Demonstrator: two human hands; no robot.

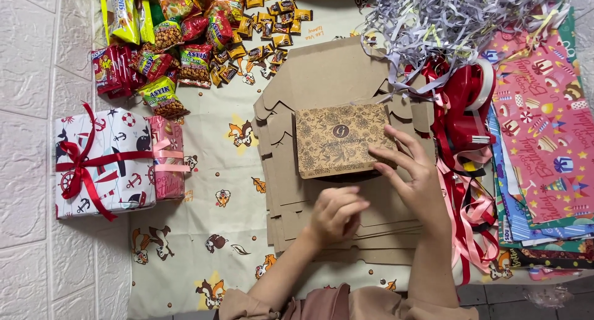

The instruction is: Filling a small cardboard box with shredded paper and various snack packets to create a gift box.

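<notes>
- Our right hand (413, 171) lies with fingers spread on the near right corner of a small printed brown box (341, 140), pressing its edge — not closed round it.
- Our left hand (336, 213) is loosely curled just below that box, fingers bent inward; we cannot tell whether anything is held in it.
- The box rests on a stack of flat cardboard blanks (291, 190), which spreads out beneath both hands.
- Just right of the right hand sits a red tape dispenser (465, 106) amid red and pink ribbons (473, 215), with gift-wrap sheets (544, 134) further right.
- Beyond the box, up from the right hand, lies a heap of shredded grey paper (445, 13).
- Well left of the left hand stand a wrapped gift with red ribbon (102, 162) and a smaller pink parcel (167, 159) touching it; snack packets (185, 35) lie above them — all on a cartoon-patterned cloth (204, 233).
</notes>
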